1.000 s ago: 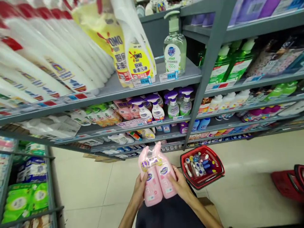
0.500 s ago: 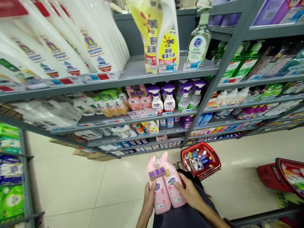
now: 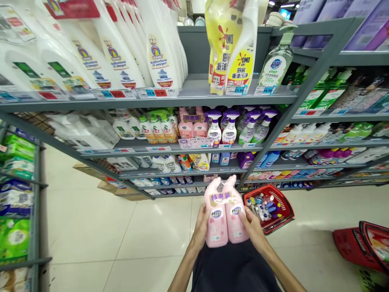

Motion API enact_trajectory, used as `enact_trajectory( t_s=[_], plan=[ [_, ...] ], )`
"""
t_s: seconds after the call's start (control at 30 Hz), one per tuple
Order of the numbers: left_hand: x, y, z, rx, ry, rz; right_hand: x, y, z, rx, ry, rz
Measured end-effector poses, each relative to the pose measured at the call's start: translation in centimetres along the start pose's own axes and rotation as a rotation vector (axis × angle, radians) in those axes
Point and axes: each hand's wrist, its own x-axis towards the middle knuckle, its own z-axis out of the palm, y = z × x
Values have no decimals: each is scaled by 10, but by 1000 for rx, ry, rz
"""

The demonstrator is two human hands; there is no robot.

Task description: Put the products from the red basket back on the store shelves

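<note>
I hold a twin pack of pink bottles (image 3: 224, 215), joined near the necks by a purple and yellow band, upright in front of my body. My left hand (image 3: 200, 229) grips the left bottle's side with curled fingers. On the right bottle, my right hand (image 3: 251, 227) wraps round its lower part. A matching pink twin pack (image 3: 192, 126) stands on the second shelf, among purple-capped spray bottles (image 3: 230, 127).
A red basket (image 3: 272, 207) with several bottles sits on the floor just right of the pack. Grey shelving (image 3: 188, 92) full of detergents spans the view. More red baskets (image 3: 361, 247) lie at the lower right. A rack of packaged goods (image 3: 18, 202) stands on the left.
The view has swung and tipped upward, so the shelves have slid down and right in the picture. The pink twin pack has been lifted a little higher; both hands keep their grip.
</note>
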Motion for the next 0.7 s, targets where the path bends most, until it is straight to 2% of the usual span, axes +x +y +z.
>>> enact_trajectory(
  t_s=[0.1, 0.2, 0.3, 0.37, 0.43, 0.53, 0.6, 0.7],
  plan=[
    [25, 41, 24, 172, -157, 158, 25, -34, -9, 45, 56, -75],
    [55, 73, 49, 324, -267, 241, 45, -69, -22, 79, 75, -150],
    [85, 80, 74, 380, -314, 248, 61, -90, -44, 47, 86, -177],
    [103, 69, 87, 380, -292, 191, 74, -90, -64, 28, 50, -148],
    [120, 44, 96, 384, -241, 99, 92, -73, -87, 20, 5, -116],
    [147, -19, 95, 423, -196, -60, 123, -14, -124, 19, -3, -76],
    [169, -77, 83, 451, -190, -140, 146, 45, -149, 39, -16, -19],
    [211, -176, 49, 482, -170, -196, 182, 150, -183, 11, -51, 48]
  ],
)
